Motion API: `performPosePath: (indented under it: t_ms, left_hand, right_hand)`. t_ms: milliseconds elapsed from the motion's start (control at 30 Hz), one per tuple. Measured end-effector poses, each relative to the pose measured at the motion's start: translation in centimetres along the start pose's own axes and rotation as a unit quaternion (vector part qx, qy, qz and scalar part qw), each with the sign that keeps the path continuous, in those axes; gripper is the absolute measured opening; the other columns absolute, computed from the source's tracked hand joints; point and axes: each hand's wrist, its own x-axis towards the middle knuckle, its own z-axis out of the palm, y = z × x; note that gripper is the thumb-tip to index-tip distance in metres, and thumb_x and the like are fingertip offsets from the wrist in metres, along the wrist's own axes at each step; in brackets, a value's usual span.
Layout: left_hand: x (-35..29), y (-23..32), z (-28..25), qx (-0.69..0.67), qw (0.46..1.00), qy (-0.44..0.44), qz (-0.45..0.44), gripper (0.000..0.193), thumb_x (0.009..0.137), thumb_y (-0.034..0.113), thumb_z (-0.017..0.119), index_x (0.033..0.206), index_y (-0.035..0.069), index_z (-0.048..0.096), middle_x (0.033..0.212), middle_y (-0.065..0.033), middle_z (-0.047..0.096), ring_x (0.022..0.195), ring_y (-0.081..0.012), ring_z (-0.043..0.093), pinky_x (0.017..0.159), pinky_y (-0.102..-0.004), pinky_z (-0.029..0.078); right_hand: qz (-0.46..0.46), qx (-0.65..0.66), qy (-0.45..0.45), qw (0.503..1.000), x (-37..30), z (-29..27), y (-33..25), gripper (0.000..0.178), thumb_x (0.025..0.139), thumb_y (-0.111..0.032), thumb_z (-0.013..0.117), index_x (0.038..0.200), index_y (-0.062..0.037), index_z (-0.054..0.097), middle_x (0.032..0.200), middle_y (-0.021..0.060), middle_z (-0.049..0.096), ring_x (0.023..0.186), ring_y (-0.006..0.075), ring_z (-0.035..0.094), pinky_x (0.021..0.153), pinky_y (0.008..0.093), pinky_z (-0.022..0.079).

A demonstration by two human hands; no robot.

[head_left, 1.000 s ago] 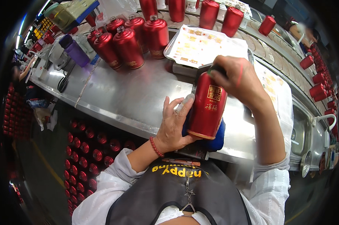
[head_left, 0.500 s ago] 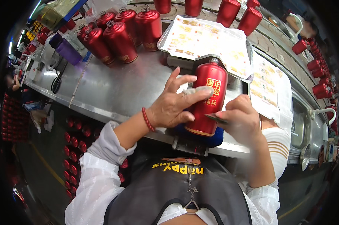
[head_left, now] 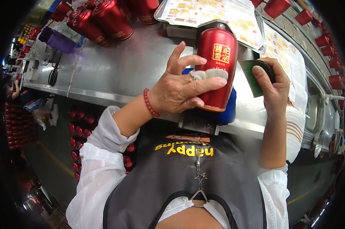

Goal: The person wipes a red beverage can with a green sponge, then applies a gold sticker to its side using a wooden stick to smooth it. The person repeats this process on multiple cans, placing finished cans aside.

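A red bottle [head_left: 217, 44] with gold lettering lies neck away from me on a blue padded rest [head_left: 229, 110]. My left hand [head_left: 176, 84] reaches over its left side, fingers stretched and spread. One finger wears a pale cloth finger cover [head_left: 212, 74] and lies across the bottle's front, below the gold square. To the right of the bottle, apart from it, my right hand [head_left: 273, 82] pinches a flat green scraper [head_left: 252, 78] with a dark rounded edge between thumb and fingers.
Sheets of gold-and-red stickers [head_left: 186, 13] lie on a tray behind the bottle, with more sheets [head_left: 281, 51] to the right. Several red bottles [head_left: 113, 21] and a purple bottle [head_left: 58, 40] stand at the back left. A sink [head_left: 313, 110] is at the right.
My right hand has lifted the scraper off the bottle's lower front and moved up and right, turning its green face into view. My left hand stays over the bottle; the view has shifted.
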Motion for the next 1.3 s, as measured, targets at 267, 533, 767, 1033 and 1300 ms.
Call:
performPosePath:
  t_ms: [267,533,767,1033,1300]
  left_hand:
    - [-4.9,4.5,0.8,0.017,0.998,0.026,-0.048,0.036,0.097,0.039,0.058,0.128,0.024,0.069,0.116,0.0072,0.072,0.129,-0.0187,0.046,0.125,-0.0514,0.011]
    - [-0.3,4.5,1.1,0.108,0.99,-0.034,0.089,0.038,0.083,0.025,0.069,0.121,0.029,0.071,0.098,0.0125,0.07,0.115,-0.015,0.052,0.124,-0.0544,0.015]
    - [-4.7,3.0,-1.4,0.065,0.989,0.042,-0.123,0.035,0.102,0.02,0.051,0.13,0.004,0.065,0.119,-0.0123,0.071,0.124,-0.0284,0.054,0.118,-0.0478,0.029]
    - [8.7,-6.3,2.6,-0.596,0.646,0.093,-0.468,0.04,0.101,0.042,0.059,0.102,0.002,0.068,0.096,-0.0059,0.071,0.087,-0.0153,0.065,0.072,-0.0333,0.055]
    - [7.9,-5.3,0.8,-0.622,0.602,0.003,-0.502,0.031,0.091,0.035,0.072,0.102,0.007,0.071,0.097,-0.0014,0.071,0.087,-0.0104,0.066,0.079,-0.0269,0.051]
  right_hand:
    - [0.104,0.128,0.019,0.986,-3.5,2.9,1.2,0.021,0.096,-0.02,0.07,0.102,0.0002,0.064,0.083,0.0002,0.066,0.075,0.0041,0.058,0.066,0.0198,0.048]
    - [0.063,0.058,0.027,0.996,-3.7,3.1,1.0,0.023,0.096,-0.022,0.069,0.1,0.0001,0.064,0.078,0.0005,0.065,0.07,0.0047,0.058,0.062,0.0216,0.047]
    - [-0.015,0.011,0.01,1.0,-4.9,1.3,1.0,0.033,0.097,-0.001,0.057,0.13,0.0014,0.059,0.127,0.0183,0.065,0.11,0.0199,0.064,0.088,0.0302,0.053]
    - [-0.161,-0.236,-0.092,0.954,-9.3,4.5,0.5,0.083,0.082,-0.012,0.077,0.152,0.0013,0.034,0.158,0.0336,0.025,0.143,0.049,0.033,0.114,0.0509,0.033]
    - [-0.268,-0.3,-0.053,0.914,-10.3,5.8,-0.8,0.065,0.089,-0.003,0.067,0.147,0.0055,0.038,0.153,0.0326,0.035,0.135,0.0484,0.043,0.11,0.0517,0.038]
